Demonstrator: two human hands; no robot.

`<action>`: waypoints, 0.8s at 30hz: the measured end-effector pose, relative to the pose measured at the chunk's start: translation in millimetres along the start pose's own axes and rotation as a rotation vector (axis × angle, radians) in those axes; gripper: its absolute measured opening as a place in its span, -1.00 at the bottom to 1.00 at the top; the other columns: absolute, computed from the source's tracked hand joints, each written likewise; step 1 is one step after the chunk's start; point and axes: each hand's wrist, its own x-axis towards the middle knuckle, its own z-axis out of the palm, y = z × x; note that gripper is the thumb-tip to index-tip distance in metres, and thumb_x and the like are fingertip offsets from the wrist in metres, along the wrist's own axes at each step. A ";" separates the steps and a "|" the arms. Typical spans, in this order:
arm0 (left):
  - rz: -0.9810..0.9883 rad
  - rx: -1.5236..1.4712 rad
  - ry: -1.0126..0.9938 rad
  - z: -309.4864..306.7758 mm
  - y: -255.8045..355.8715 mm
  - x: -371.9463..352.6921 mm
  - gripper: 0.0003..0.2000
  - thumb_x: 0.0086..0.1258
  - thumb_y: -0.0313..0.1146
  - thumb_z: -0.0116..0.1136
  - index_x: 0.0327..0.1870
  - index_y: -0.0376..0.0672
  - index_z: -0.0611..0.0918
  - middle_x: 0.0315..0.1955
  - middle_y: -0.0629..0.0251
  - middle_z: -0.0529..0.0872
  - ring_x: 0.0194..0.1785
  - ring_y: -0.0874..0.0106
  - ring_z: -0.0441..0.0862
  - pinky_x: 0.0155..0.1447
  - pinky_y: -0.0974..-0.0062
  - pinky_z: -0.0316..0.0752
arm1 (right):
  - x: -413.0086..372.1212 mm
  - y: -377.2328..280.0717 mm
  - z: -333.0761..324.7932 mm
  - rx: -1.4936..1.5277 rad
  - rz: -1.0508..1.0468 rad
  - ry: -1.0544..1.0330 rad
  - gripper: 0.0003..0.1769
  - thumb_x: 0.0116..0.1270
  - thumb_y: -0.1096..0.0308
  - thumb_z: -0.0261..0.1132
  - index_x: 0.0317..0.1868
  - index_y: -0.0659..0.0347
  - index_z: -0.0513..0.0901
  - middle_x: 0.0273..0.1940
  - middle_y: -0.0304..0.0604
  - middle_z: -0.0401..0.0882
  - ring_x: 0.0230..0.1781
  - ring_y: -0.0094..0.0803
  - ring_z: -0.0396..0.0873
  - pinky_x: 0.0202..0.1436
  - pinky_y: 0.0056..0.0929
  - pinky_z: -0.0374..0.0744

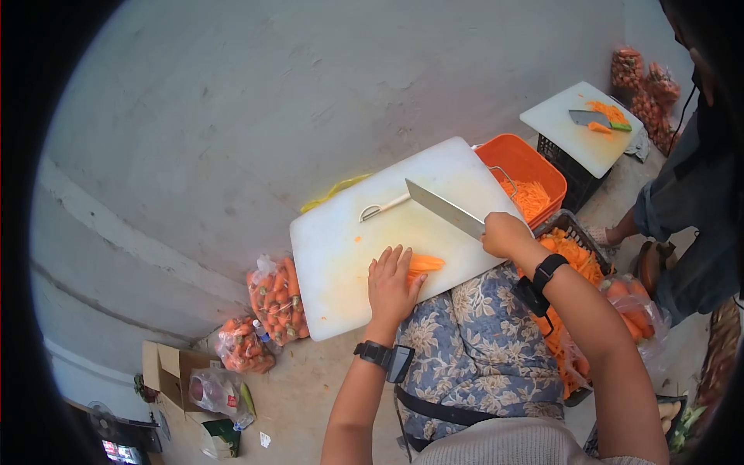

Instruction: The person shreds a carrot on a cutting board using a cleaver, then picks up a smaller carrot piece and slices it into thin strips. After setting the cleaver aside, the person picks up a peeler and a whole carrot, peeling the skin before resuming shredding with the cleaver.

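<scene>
A large white cutting board (349,240) lies tilted across the view over my lap. My left hand (391,287) rests on it, fingers extended and thumb apart, holding sliced carrot (426,264) that sticks out between thumb and index finger; the palm hides part of the carrot. My right hand (505,235) is closed around the handle of a broad-bladed kitchen knife (443,208). Its blade is apart from the carrot, pointing up and left over the board. A white-handled peeler (384,208) lies near the board's far edge, close to the knife tip.
An orange tub (484,147) with shredded carrot stands behind the board's right end. A black crate (570,223) holds more carrot at my right. Bags of carrots (277,298) sit left. Beside a person's legs (682,209), a second board (558,120) carries a knife (590,118).
</scene>
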 end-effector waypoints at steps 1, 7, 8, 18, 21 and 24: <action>0.004 0.035 -0.022 1.6 3.2 0.4 -0.53 0.35 -0.16 0.22 0.25 -0.13 0.56 0.25 0.12 0.55 0.35 0.10 0.41 0.42 0.08 0.24 | 0.4 0.3 0.3 0.005 0.001 0.010 -0.72 0.19 0.30 0.33 -0.25 0.41 0.71 -0.20 0.23 0.69 -0.14 0.08 0.67 -0.04 -0.12 0.61; -0.063 -0.029 -0.047 31.4 -1.2 -9.2 -0.56 0.43 -0.16 0.10 0.25 -0.18 0.55 0.23 0.12 0.56 0.35 0.10 0.40 0.44 0.07 0.22 | -2.6 -3.2 -0.9 -0.017 0.021 0.006 -0.77 0.16 0.38 0.28 -0.24 0.38 0.71 -0.19 0.20 0.69 -0.13 0.07 0.68 -0.05 -0.13 0.62; -0.069 -0.034 -0.048 34.3 -3.2 -10.6 -0.56 0.43 -0.16 0.10 0.25 -0.18 0.55 0.23 0.12 0.56 0.35 0.10 0.40 0.44 0.07 0.22 | -2.1 -4.3 -0.7 -0.025 0.023 -0.001 -0.78 0.11 0.48 0.24 -0.23 0.36 0.71 -0.18 0.18 0.70 -0.13 0.06 0.69 -0.06 -0.14 0.64; -0.168 -0.089 0.014 27.2 -16.7 -16.6 -0.64 0.42 -0.29 0.06 0.17 -0.23 0.60 0.17 0.05 0.61 0.31 0.06 0.46 0.42 0.05 0.24 | 1.7 1.2 1.5 -0.026 -0.001 0.022 -0.77 0.17 0.38 0.27 -0.26 0.39 0.70 -0.21 0.21 0.69 -0.16 0.07 0.68 -0.06 -0.12 0.63; -0.225 -0.058 0.008 29.6 -31.5 -18.0 -0.64 0.43 -0.29 0.06 0.19 -0.22 0.60 0.19 0.06 0.59 0.33 0.08 0.44 0.43 0.05 0.22 | 1.2 3.4 1.2 -0.029 -0.006 0.012 -0.76 0.18 0.35 0.28 -0.27 0.39 0.70 -0.22 0.22 0.69 -0.16 0.09 0.68 -0.06 -0.11 0.63; -0.273 -0.039 0.031 26.8 -50.2 -22.3 -0.64 0.45 -0.30 0.06 0.19 -0.24 0.60 0.21 0.02 0.58 0.32 0.06 0.45 0.41 0.06 0.25 | 0.4 4.1 1.6 -0.027 -0.012 0.023 -0.76 0.18 0.35 0.28 -0.27 0.40 0.70 -0.23 0.22 0.69 -0.16 0.10 0.67 -0.06 -0.10 0.63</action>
